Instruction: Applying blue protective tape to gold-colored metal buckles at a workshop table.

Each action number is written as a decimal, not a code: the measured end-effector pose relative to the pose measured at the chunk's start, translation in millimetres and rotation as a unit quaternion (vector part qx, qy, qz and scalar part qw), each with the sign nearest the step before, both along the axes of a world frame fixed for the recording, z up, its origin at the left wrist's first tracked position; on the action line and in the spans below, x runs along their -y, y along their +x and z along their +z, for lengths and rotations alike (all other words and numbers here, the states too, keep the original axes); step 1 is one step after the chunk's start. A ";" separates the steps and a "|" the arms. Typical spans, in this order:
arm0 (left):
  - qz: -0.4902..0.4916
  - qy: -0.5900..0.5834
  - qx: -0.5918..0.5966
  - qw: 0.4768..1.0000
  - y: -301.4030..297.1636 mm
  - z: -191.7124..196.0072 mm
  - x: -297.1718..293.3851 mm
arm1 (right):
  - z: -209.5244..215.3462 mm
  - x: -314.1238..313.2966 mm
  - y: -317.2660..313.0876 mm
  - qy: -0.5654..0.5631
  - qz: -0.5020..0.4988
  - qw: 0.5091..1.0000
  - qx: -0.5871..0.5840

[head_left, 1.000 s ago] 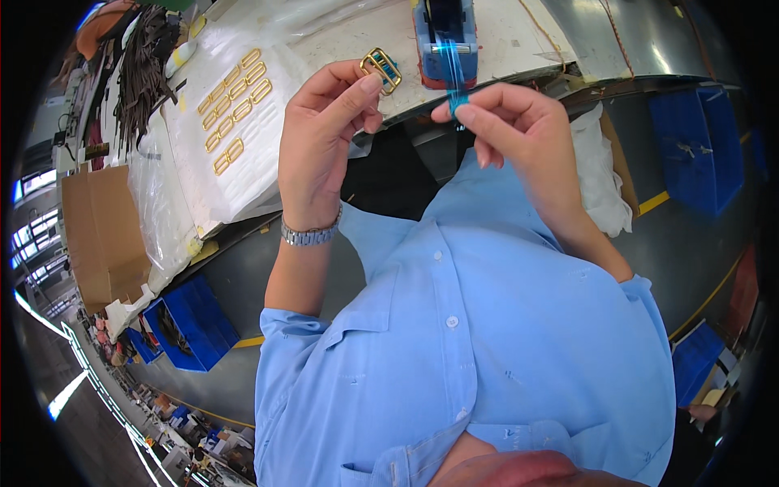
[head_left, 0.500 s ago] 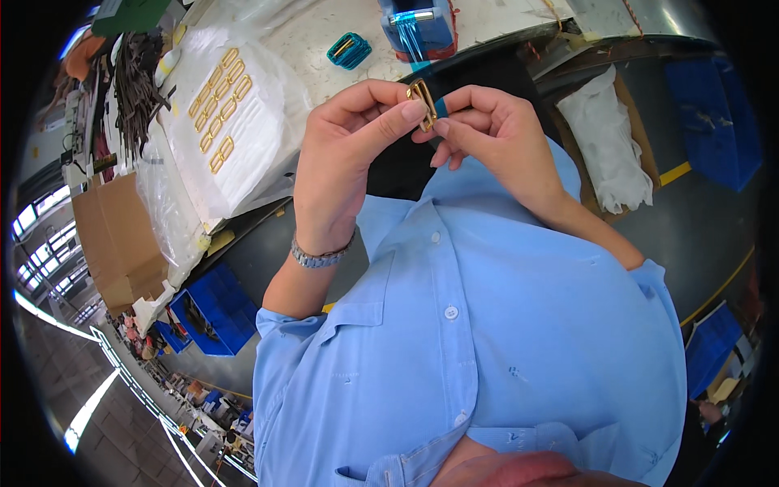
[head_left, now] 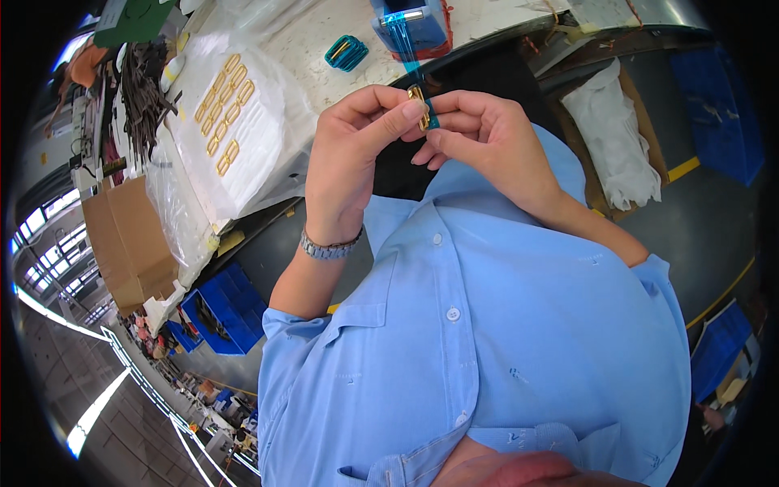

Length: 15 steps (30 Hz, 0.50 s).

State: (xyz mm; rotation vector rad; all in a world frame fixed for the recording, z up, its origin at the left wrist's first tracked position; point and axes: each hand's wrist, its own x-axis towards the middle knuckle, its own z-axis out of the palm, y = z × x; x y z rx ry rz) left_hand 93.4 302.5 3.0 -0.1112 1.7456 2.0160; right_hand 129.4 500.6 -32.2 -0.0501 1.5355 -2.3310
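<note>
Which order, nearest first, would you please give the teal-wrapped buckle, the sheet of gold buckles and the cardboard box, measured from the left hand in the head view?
1. Teal-wrapped buckle, on the table above the left hand.
2. Sheet of gold buckles, farther left.
3. Cardboard box, lower left, beside the table.

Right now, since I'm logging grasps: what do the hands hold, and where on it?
A small gold buckle, pinched at its sides between left hand and right hand fingertips; blue tape runs to it.

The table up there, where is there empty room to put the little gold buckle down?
The table has a bare strip between the white sheet of gold buckles and the blue tape dispenser, around the teal-wrapped piece. Its far left is crowded with dark straps. Both hands, left hand and right hand, pinch the buckle.
</note>
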 end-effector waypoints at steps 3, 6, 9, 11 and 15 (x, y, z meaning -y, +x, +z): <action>0.002 -0.003 0.005 1.000 -1.4 -0.8 1.1 | 1.3 1.2 -1.9 0.004 -0.005 1.000 0.004; 0.001 0.000 -0.008 1.000 -2.8 -4.5 1.1 | -0.2 2.4 -4.6 0.017 -0.012 1.000 0.019; -0.016 -0.016 -0.019 1.000 -5.5 -6.2 1.5 | -1.0 2.6 -5.6 0.022 -0.022 0.999 0.024; -0.004 -0.033 -0.039 0.999 -5.6 -9.2 -1.9 | -2.2 2.3 -5.8 0.027 -0.027 0.999 0.022; 0.056 -0.031 -0.046 0.997 -3.5 -8.6 -16.4 | -5.6 0.8 -5.2 0.041 -0.032 0.999 0.009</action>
